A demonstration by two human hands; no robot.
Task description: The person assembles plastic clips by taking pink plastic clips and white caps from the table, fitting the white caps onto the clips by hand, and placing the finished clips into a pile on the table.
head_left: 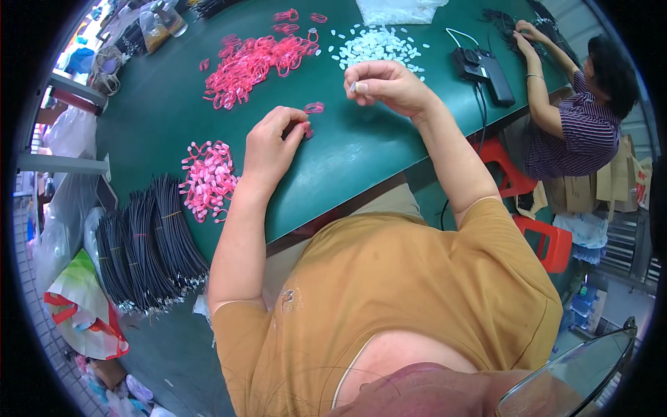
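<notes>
"Holding what?"
"Left hand [269,144] pinches a pink loop [308,131]; right hand [386,86] grips a pale piece [353,87] (both partly hidden), white pile [379,46] just beyond."
"Which step?"
"Pairing them, apparently; that calls for bringing both together."

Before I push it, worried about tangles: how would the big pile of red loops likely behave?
The pile of red loops may drag along in clumps, since its loops overlap closely. Each one is probably light and bendy, as it looks small and thin. Some could break away, as a few loops lie apart.
</notes>
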